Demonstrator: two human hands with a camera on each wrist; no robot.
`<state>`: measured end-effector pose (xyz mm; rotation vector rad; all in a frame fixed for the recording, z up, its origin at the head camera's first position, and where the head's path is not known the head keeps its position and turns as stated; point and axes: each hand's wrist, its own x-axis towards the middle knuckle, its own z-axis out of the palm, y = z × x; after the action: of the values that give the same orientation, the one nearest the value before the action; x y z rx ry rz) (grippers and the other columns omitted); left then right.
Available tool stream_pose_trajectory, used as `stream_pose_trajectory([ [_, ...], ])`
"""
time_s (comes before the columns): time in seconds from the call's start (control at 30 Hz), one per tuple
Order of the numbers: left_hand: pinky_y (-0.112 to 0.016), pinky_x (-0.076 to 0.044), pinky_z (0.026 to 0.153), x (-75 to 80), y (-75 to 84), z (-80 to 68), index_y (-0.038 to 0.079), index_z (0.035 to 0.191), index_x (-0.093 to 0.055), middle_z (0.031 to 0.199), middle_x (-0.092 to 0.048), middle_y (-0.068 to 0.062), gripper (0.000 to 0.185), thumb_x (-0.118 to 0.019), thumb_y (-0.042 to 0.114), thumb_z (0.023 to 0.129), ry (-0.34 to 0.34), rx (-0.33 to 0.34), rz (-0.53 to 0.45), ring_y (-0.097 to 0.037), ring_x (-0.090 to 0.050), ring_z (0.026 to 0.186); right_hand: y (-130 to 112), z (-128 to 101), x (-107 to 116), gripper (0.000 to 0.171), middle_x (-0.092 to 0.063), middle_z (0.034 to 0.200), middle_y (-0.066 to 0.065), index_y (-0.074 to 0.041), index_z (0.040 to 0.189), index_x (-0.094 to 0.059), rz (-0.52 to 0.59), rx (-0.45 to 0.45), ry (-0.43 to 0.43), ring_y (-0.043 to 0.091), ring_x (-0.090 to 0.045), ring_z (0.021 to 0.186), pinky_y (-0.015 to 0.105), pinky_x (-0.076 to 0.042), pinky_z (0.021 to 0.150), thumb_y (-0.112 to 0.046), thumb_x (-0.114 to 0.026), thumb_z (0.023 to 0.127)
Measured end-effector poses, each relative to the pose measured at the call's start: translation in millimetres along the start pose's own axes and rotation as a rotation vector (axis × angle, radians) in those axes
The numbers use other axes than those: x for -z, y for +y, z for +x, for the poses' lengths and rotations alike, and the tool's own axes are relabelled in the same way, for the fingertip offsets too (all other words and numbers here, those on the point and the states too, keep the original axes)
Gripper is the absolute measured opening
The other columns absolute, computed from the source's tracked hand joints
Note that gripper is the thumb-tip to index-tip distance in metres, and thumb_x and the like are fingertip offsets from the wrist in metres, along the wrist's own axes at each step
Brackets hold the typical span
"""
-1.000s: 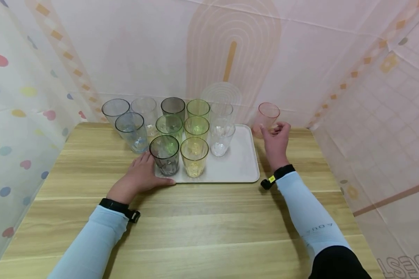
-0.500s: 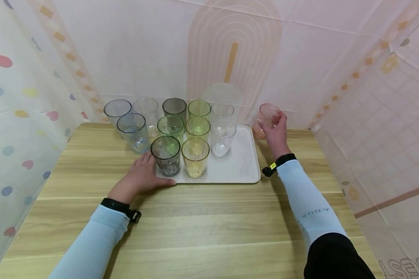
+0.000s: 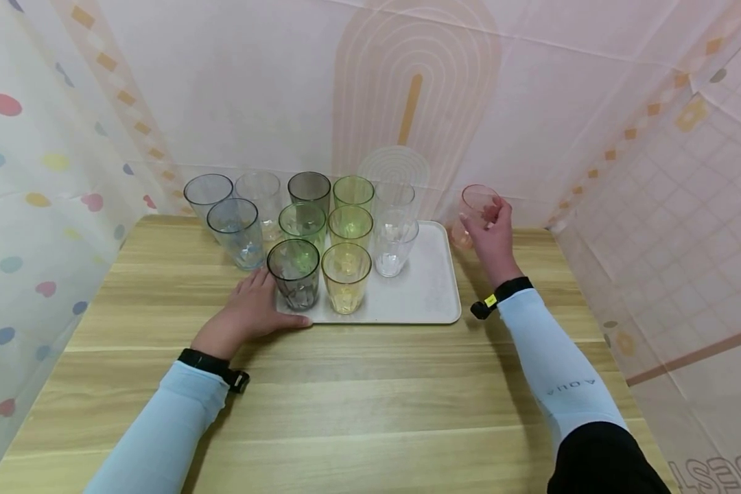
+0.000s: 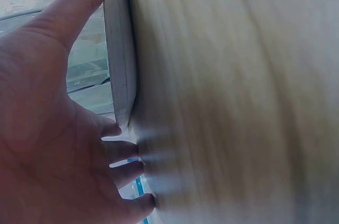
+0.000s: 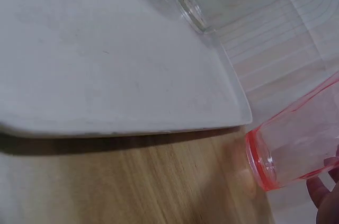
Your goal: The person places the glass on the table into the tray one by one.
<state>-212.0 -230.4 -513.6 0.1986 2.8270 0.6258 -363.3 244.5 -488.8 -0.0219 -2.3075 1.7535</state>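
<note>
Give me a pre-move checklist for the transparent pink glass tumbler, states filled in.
1. Right hand holding the transparent pink glass tumbler: ok, thumb and fingers on its side.
2. Tumbler's base off the wooden table: cannot tell.
3. Left hand at the white rectangular tray's near-left corner: ok, thumb on the front edge.
4. Room between tumbler and tray: not ok, the base looks close to the far-right corner.
5. Transparent yellow glass tumbler at the tray's front upright: ok.
</note>
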Motion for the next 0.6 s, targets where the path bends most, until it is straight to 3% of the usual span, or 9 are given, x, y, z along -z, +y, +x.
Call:
stream_pose_trajectory([
  [0.17,-0.074,-0.01,0.132,1.4,1.1,-0.2,-0.016,0.169,-0.007,0.176,-0.006,-0.042,0.151,-0.083,0.08,0.081,-0.006,0.005,0.001,-0.061,-0.009,0.163,-8.9,-17.7,4.5,0.09,-0.042,0.162,0.015,-0.016,0.169,-0.025,-0.004,0.017,-0.05,0.025,-0.04,0.147,0.045,-0.038,0.124,-0.036,-0.082,0.102],
  [0.27,-0.073,-0.01,0.132,1.2,1.4,-0.1,-0.016,0.169,-0.006,0.176,-0.006,-0.042,0.151,-0.083,0.08,0.082,-0.007,0.008,0.002,-0.061,-0.009,0.163,-21.3,-35.2,3.7,0.088,-0.043,0.16,0.021,-0.01,0.169,-0.025,-0.007,0.026,-0.068,0.032,-0.041,0.146,0.051,-0.037,0.123,-0.024,-0.081,0.102],
  [0.47,-0.074,-0.01,0.132,1.2,1.7,-1.0,-0.015,0.169,-0.006,0.176,-0.005,-0.041,0.15,-0.083,0.079,0.082,-0.006,0.008,-0.002,-0.061,-0.009,0.163,-35.9,-74.5,1.1,0.084,-0.052,0.151,0.024,-0.004,0.165,-0.031,-0.014,0.075,-0.08,0.032,-0.049,0.139,0.039,-0.038,0.108,-0.013,-0.083,0.099],
  [0.6,-0.073,-0.01,0.132,0.6,0.5,-1.1,-0.015,0.17,-0.007,0.177,-0.004,-0.04,0.15,-0.084,0.079,0.082,-0.003,0.009,-0.005,-0.06,-0.008,0.163,-31.3,-96.8,-0.8,0.081,-0.054,0.147,0.022,-0.002,0.16,-0.033,0.006,0.099,-0.105,0.03,-0.051,0.137,0.041,-0.038,0.108,-0.012,-0.084,0.098],
])
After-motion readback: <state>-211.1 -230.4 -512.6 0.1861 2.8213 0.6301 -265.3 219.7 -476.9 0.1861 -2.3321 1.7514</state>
